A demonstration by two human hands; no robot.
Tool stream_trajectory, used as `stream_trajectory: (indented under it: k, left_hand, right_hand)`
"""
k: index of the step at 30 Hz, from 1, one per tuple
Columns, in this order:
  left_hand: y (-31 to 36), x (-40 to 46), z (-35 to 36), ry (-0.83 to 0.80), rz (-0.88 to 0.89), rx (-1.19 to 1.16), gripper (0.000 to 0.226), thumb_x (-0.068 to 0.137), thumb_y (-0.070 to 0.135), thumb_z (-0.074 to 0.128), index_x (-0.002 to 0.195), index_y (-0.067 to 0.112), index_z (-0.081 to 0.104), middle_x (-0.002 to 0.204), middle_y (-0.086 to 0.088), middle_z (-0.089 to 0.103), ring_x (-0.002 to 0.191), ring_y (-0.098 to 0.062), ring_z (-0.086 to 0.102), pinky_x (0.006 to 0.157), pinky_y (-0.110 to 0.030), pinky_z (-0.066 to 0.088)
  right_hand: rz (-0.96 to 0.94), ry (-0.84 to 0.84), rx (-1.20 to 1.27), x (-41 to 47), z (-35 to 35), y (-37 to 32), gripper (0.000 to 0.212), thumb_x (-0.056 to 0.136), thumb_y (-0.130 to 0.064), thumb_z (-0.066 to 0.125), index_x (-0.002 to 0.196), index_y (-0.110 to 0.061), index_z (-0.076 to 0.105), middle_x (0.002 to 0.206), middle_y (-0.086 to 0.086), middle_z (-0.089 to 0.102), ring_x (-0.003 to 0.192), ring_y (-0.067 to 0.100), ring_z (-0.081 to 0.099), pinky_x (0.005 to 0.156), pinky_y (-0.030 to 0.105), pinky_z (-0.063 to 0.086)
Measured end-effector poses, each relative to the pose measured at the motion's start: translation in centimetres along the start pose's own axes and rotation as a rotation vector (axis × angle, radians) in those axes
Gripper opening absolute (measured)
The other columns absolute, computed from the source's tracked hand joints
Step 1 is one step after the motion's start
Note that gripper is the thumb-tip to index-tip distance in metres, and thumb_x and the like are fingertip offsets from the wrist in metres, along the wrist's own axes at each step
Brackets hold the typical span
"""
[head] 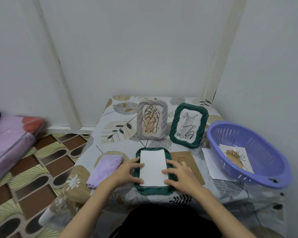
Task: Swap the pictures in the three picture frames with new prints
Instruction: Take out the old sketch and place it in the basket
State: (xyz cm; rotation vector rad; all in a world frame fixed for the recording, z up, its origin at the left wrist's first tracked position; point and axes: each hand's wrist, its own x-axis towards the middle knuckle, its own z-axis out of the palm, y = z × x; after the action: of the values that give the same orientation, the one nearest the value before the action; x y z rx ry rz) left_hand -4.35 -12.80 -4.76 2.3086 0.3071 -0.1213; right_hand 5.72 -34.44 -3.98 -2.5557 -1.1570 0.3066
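Note:
A dark green frame (154, 190) lies face down at the table's front, with a white print (153, 166) lying blank side up in its opening. My left hand (130, 170) presses the print's left edge with spread fingers. My right hand (178, 174) presses its right edge the same way. Behind them a grey frame (164, 120) and a second green frame (174, 127) stand upright, each with a line drawing in it. A brown backing board (181, 156) lies just right of the flat frame.
A purple basket (272, 177) at the right holds a print (236, 156); a white sheet (212, 166) sticks out from under it. A folded lilac cloth (106, 167) lies to the left. The table stands in a wall corner. A pink bundle (9, 143) lies on the floor.

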Motion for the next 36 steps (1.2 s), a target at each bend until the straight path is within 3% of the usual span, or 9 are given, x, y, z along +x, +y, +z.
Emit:
stream_trajectory:
  k: [6, 10, 13, 16, 18, 24, 29, 36]
  left_hand:
    - [0.2, -0.2, 0.4, -0.035, -0.005, 0.014, 0.074, 0.069, 0.024, 0.080, 0.135, 0.017, 0.047, 0.153, 0.005, 0.021, 0.141, -0.011, 0.022, 0.116, -0.026, 0.018]
    - [0.4, -0.5, 0.8, -0.042, 0.004, 0.006, 0.083, 0.061, 0.043, 0.079, 0.133, 0.017, 0.048, 0.149, 0.015, 0.022, 0.139, -0.009, 0.026, 0.114, -0.024, 0.021]
    - [0.6, -0.5, 0.8, -0.025, 0.031, 0.036, 0.083, 0.065, 0.044, 0.077, 0.136, 0.018, 0.043, 0.150, 0.012, 0.023, 0.138, -0.009, 0.027, 0.111, -0.019, 0.020]
    - [0.5, -0.3, 0.9, -0.046, 0.058, 0.096, 0.121, 0.038, 0.087, 0.054, 0.137, 0.019, 0.043, 0.150, 0.010, 0.027, 0.137, -0.010, 0.027, 0.112, -0.022, 0.020]
    - [0.1, 0.0, 1.0, -0.046, 0.066, 0.126, 0.132, 0.029, 0.096, 0.042, 0.136, 0.019, 0.045, 0.150, 0.008, 0.030, 0.137, -0.011, 0.028, 0.112, -0.023, 0.020]
    - [0.5, 0.0, 0.8, -0.038, 0.073, 0.128, 0.116, 0.039, 0.078, 0.066, 0.135, 0.015, 0.044, 0.151, 0.003, 0.030, 0.138, -0.012, 0.028, 0.114, -0.025, 0.020]
    - [0.4, 0.5, 0.7, -0.031, 0.064, 0.190, 0.138, 0.026, 0.098, 0.037, 0.141, 0.022, 0.037, 0.154, 0.009, 0.019, 0.139, -0.016, 0.021, 0.114, -0.031, 0.015]
    - [0.5, 0.6, 0.6, -0.064, 0.047, 0.243, 0.141, 0.021, 0.099, 0.035, 0.142, 0.025, 0.033, 0.154, 0.012, 0.019, 0.134, -0.019, 0.020, 0.114, -0.036, 0.018]
  right_hand:
    - [0.008, -0.025, 0.044, -0.2, -0.2, 0.7, 0.036, 0.084, -0.043, 0.060, 0.119, -0.037, 0.057, 0.142, -0.019, 0.038, 0.116, 0.015, 0.031, 0.088, 0.031, 0.026]
    - [0.000, -0.005, 0.021, -0.6, -0.2, 0.6, 0.031, 0.084, -0.043, 0.058, 0.114, -0.035, 0.061, 0.143, -0.017, 0.037, 0.118, 0.015, 0.031, 0.087, 0.032, 0.025]
    - [-0.004, -0.002, 0.011, -0.9, -0.1, 0.3, 0.031, 0.083, -0.044, 0.059, 0.111, -0.033, 0.061, 0.143, -0.018, 0.036, 0.117, 0.014, 0.031, 0.085, 0.031, 0.024]
    - [0.007, 0.026, 0.019, -0.9, 0.0, 0.1, 0.032, 0.084, -0.047, 0.057, 0.112, -0.034, 0.059, 0.143, -0.018, 0.037, 0.117, 0.014, 0.031, 0.086, 0.031, 0.026]
    - [0.012, 0.043, -0.004, -0.8, 0.0, 0.0, 0.039, 0.086, -0.050, 0.053, 0.122, -0.035, 0.052, 0.145, -0.017, 0.035, 0.117, 0.015, 0.031, 0.088, 0.032, 0.027]
    - [0.020, 0.008, -0.131, -0.2, 0.1, -0.7, 0.057, 0.088, -0.058, 0.041, 0.140, -0.036, 0.031, 0.152, -0.015, 0.021, 0.118, 0.020, 0.030, 0.094, 0.034, 0.028]
    - [0.026, -0.006, -0.149, -0.1, 0.5, -0.7, 0.054, 0.087, -0.059, 0.043, 0.136, -0.037, 0.037, 0.152, -0.014, 0.022, 0.118, 0.021, 0.029, 0.095, 0.035, 0.029]
    - [0.040, 0.029, -0.145, 0.1, 0.6, -0.5, 0.059, 0.085, -0.061, 0.042, 0.138, -0.035, 0.035, 0.150, -0.013, 0.025, 0.119, 0.021, 0.030, 0.094, 0.036, 0.028]
